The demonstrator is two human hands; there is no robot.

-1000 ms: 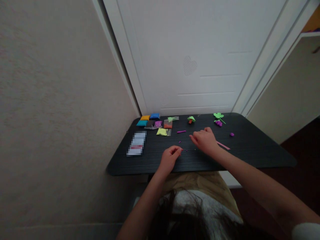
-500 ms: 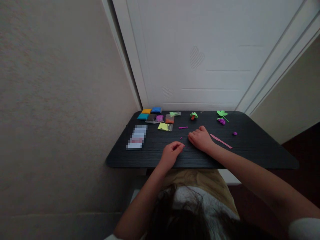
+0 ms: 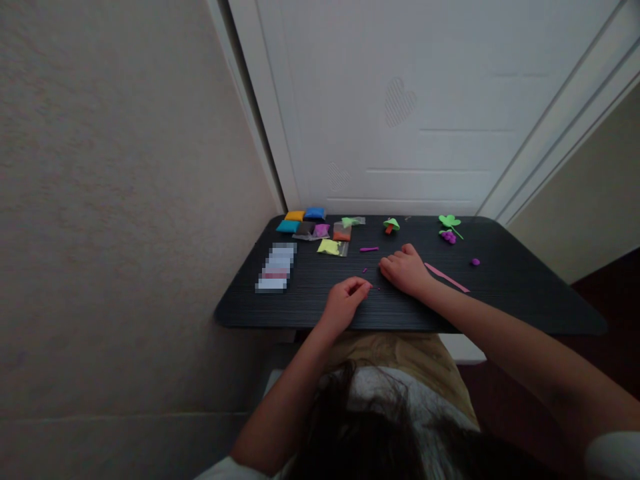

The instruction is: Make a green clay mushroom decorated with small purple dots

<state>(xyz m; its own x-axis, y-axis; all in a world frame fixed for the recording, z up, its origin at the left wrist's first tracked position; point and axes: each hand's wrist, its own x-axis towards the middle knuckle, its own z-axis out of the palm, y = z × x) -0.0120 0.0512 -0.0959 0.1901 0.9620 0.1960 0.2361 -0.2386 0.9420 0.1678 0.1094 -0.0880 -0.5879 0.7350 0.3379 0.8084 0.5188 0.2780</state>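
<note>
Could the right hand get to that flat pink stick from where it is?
Probably yes: the pink stick lies on the table right beside the right hand, and nothing visible covers it or stands between them.

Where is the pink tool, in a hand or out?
Out of hand: the pink tool lies on the table, beside the right hand.

I'm seeing a white door (image 3: 325, 87) filling the frame's upper middle, a textured wall (image 3: 125, 200) covering the left, and dark floor (image 3: 620, 297) showing lower right.
</note>
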